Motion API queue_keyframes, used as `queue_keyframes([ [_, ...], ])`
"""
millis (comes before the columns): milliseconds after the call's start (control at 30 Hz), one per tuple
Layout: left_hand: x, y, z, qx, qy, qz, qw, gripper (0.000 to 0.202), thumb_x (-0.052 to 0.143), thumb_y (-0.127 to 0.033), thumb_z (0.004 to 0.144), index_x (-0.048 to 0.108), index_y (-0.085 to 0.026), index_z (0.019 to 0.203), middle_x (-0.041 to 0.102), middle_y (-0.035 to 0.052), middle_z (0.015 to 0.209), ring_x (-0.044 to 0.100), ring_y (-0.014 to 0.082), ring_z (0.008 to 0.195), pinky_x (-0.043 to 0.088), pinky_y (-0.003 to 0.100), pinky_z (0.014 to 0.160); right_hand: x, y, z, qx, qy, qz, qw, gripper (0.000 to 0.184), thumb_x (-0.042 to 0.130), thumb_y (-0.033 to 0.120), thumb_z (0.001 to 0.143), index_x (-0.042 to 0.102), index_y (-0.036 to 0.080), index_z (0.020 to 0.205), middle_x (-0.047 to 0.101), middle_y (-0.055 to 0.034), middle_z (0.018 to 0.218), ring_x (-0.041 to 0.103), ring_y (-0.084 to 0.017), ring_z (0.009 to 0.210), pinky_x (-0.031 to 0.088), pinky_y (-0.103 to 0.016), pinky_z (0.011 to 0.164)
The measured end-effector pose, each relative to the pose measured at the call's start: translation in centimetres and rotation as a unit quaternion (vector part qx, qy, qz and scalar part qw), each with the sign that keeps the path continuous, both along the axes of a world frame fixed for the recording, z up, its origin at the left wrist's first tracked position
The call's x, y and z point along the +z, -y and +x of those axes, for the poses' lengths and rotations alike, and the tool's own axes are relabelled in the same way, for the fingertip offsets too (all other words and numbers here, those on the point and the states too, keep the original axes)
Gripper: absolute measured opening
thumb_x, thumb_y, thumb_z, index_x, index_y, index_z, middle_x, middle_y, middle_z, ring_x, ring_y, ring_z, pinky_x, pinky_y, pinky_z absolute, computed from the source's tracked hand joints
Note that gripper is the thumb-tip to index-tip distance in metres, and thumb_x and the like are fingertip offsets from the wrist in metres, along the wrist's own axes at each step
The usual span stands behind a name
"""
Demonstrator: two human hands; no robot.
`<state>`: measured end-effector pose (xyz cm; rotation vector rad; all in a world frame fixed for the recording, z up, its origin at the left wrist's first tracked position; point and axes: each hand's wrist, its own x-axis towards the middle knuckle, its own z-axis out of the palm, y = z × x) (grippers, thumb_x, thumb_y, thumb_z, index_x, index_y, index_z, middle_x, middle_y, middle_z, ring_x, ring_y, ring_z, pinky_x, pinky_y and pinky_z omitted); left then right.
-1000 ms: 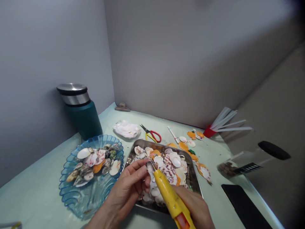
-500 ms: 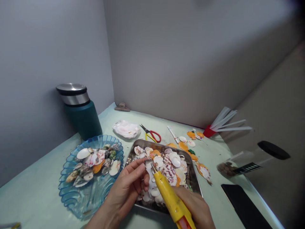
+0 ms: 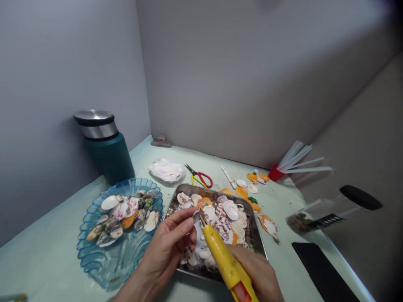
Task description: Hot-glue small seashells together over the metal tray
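Note:
My right hand (image 3: 256,272) grips a yellow glue gun (image 3: 225,260), its metal nozzle pointing up-left over the steel tray (image 3: 260,241) of seashells. My left hand (image 3: 170,247) is curled, fingers pinched on a small white shell (image 3: 197,228) held right at the nozzle tip. Both hands hover above the near half of the tray, which is full of white, pink-striped and orange shells.
A blue glass dish (image 3: 94,260) of shells sits left of the tray, a teal flask (image 3: 105,147) behind it. Scissors (image 3: 200,176), a plastic bag (image 3: 166,170), loose orange shells (image 3: 248,193), glue sticks (image 3: 296,161), a jar (image 3: 327,209) and a black phone (image 3: 321,272) lie around.
The glue gun nozzle and the pinched shell have shifted slightly; my left fingers moved a little against the nozzle tip. Everything else stays put.

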<state>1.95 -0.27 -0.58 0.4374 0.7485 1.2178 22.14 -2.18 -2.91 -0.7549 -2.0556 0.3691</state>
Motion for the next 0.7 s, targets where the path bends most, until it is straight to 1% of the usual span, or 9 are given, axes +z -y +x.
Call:
queue_keyframes([
  [100,0.02,0.01,0.01,0.000,0.001,0.005,1.000,0.032,0.080,-0.026,0.068,0.074,-0.015,0.097,0.060,0.0002,0.054,0.050,0.0076,0.050,0.041,0.017,0.049,-0.01,0.03,-0.11,-0.025,-0.019,0.005,0.999,0.037,0.041,0.051,0.096,0.055,0.021,0.112,0.072,-0.0056,0.076,0.071,-0.021,0.064,0.052,-0.026,0.057],
  [267,-0.14,-0.03,-0.10,-0.007,0.004,0.007,1.000,0.029,0.079,-0.027,0.070,0.073,-0.017,0.096,0.060,0.0001,0.052,0.050,0.0076,0.047,0.040,0.017,0.049,0.46,0.02,-0.13,0.001,0.008,0.007,1.000,0.035,0.042,0.048,0.097,0.055,0.020,0.112,0.073,-0.0064,0.075,0.071,-0.021,0.063,0.052,-0.025,0.056],
  [400,-0.31,-0.05,-0.04,-0.017,0.010,0.004,1.000,0.029,0.079,-0.029,0.069,0.072,-0.017,0.095,0.060,0.0004,0.052,0.051,0.0082,0.046,0.041,0.018,0.049,0.60,0.08,-0.15,-0.022,-0.007,0.007,1.000,0.036,0.041,0.051,0.096,0.054,0.021,0.112,0.073,-0.0071,0.077,0.072,-0.022,0.066,0.053,-0.026,0.057],
  [500,-0.25,-0.08,0.05,-0.018,0.011,0.002,1.000,0.030,0.080,-0.029,0.068,0.072,-0.017,0.094,0.060,0.0001,0.051,0.051,0.0083,0.046,0.041,0.018,0.048,0.65,0.09,-0.12,-0.009,0.010,0.012,1.000,0.037,0.040,0.051,0.096,0.053,0.021,0.113,0.073,-0.0068,0.074,0.072,-0.022,0.063,0.053,-0.026,0.055],
  [600,-0.17,-0.11,0.09,-0.018,0.008,0.002,1.000,0.031,0.082,-0.030,0.066,0.072,-0.016,0.092,0.060,0.0001,0.050,0.050,0.0082,0.045,0.041,0.018,0.047,0.46,0.07,-0.08,0.000,0.014,0.008,1.000,0.036,0.041,0.050,0.097,0.053,0.021,0.115,0.073,-0.0067,0.076,0.072,-0.021,0.064,0.053,-0.025,0.055],
  [700,-0.19,-0.10,0.11,-0.019,0.007,0.003,1.000,0.032,0.082,-0.031,0.066,0.071,-0.016,0.092,0.060,0.0003,0.050,0.050,0.0082,0.045,0.041,0.018,0.047,0.00,0.09,-0.19,-0.020,-0.011,0.002,1.000,0.036,0.041,0.051,0.096,0.055,0.022,0.112,0.074,-0.0071,0.078,0.072,-0.022,0.066,0.053,-0.026,0.057],
])
